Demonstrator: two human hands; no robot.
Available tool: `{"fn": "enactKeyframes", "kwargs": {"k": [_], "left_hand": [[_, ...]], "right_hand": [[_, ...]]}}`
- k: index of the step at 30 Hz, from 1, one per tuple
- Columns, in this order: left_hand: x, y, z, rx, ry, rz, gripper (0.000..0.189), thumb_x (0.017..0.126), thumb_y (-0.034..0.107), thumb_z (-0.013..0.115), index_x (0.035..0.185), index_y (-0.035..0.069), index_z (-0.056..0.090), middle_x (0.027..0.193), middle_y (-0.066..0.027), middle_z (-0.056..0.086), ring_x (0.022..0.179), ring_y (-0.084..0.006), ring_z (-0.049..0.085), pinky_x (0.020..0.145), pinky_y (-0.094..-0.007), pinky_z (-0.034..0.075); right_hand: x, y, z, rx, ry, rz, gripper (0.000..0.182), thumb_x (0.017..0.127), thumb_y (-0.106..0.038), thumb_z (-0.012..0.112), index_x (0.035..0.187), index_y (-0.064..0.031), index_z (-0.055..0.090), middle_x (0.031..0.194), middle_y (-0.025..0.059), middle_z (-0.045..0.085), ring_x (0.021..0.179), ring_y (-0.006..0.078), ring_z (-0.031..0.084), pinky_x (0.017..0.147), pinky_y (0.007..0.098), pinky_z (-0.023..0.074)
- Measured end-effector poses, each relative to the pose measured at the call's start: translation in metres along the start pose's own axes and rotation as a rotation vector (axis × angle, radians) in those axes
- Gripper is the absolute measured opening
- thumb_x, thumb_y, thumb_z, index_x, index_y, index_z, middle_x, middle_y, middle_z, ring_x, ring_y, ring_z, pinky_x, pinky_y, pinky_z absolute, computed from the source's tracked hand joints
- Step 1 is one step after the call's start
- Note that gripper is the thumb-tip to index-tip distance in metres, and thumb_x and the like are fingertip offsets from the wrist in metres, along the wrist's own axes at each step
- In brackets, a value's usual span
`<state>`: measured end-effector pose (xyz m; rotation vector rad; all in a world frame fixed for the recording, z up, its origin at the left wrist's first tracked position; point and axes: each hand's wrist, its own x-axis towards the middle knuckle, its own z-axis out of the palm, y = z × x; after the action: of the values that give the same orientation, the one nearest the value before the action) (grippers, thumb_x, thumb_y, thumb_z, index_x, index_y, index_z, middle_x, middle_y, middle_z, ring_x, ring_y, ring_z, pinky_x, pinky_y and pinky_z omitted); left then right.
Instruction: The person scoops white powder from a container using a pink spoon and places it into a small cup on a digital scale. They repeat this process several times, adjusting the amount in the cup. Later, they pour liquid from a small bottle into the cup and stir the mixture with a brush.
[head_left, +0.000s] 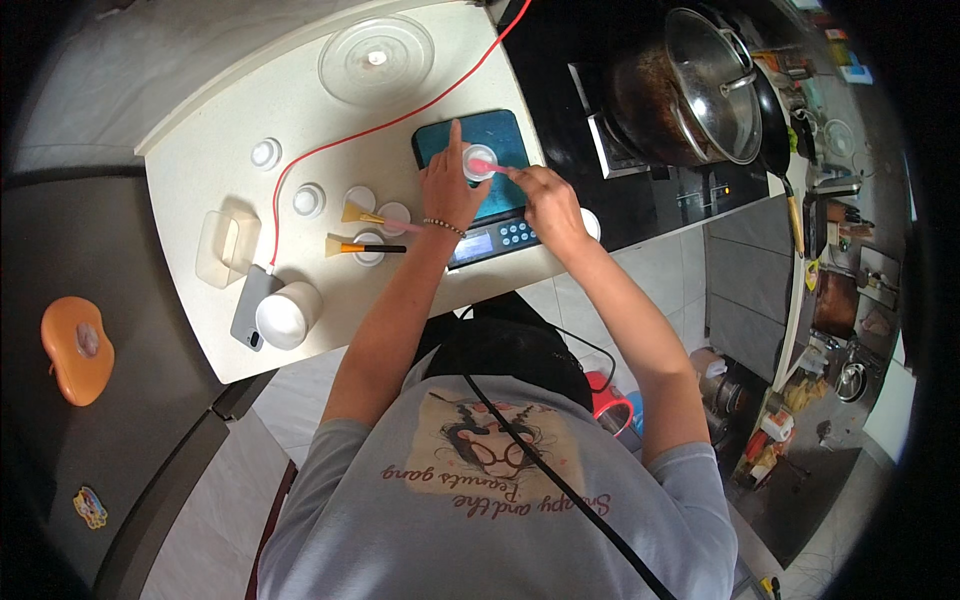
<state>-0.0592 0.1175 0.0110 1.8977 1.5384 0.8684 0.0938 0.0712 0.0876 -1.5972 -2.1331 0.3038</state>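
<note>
A digital scale (480, 244) with a dark teal platform lies near the counter's front edge. On the platform stands a small white jar (480, 162). My left hand (452, 184) holds the jar's left side, its index finger stretched away from me. In my right hand (550, 204) is a pink spatula (491, 167), whose tip is in the jar's mouth. What the jar contains cannot be made out. Left of my left forearm lie a brush with a pale pink handle (397, 223) and a brush with a black handle (375, 248), across round white lids (361, 199).
Two small white jars (265, 154), a clear plastic container (217, 251), a white tub (289, 315) and a grey phone (250, 300) with a red cable (360, 136) stand or lie leftward. A glass lid (375, 82) lies at the back. Rightward, a large pot (652, 105) stands on the stove.
</note>
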Motion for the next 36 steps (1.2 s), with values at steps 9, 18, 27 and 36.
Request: {"fn": "enactKeyframes", "kwargs": {"k": [9,18,27,36], "left_hand": [[0.002,0.004,0.002,0.067,0.063,0.000,0.098,0.061,0.021,0.081,0.142,0.012,0.027,0.102,-0.0076,0.059,0.096,-0.0282,0.057,0.080,-0.0445,0.044],[0.001,0.007,0.001,0.069,0.049,-0.023,0.097,0.063,0.023,0.082,0.142,0.013,0.028,0.104,-0.0104,0.058,0.096,-0.0287,0.057,0.081,-0.0434,0.044],[-0.002,0.003,0.002,0.053,0.039,-0.011,0.103,0.062,0.021,0.082,0.145,0.015,0.023,0.116,-0.0106,0.056,0.105,-0.0283,0.055,0.086,-0.0439,0.044],[-0.004,-0.003,0.000,0.067,0.036,0.019,0.104,0.063,0.017,0.080,0.146,0.015,0.019,0.119,-0.0014,0.060,0.104,-0.0253,0.056,0.087,-0.0436,0.044]], "right_hand": [[0.002,-0.019,0.001,-0.075,-0.109,-0.011,0.048,0.063,0.011,0.059,0.110,0.0023,0.060,0.087,0.0169,0.059,0.083,0.0313,0.061,0.072,0.0379,0.0519],[0.000,-0.015,-0.007,-0.001,-0.149,0.012,0.048,0.064,0.012,0.057,0.111,0.0016,0.060,0.086,0.0166,0.059,0.083,0.0326,0.061,0.073,0.0384,0.0521],[-0.005,-0.018,-0.025,0.105,0.057,0.000,0.051,0.065,0.017,0.056,0.113,0.0001,0.061,0.089,0.0172,0.061,0.081,0.0312,0.062,0.073,0.0358,0.0532],[-0.008,-0.011,-0.022,0.298,0.153,0.201,0.031,0.079,0.012,0.058,0.108,0.0024,0.063,0.085,0.0187,0.063,0.075,0.0287,0.065,0.066,0.0330,0.0531]]}}
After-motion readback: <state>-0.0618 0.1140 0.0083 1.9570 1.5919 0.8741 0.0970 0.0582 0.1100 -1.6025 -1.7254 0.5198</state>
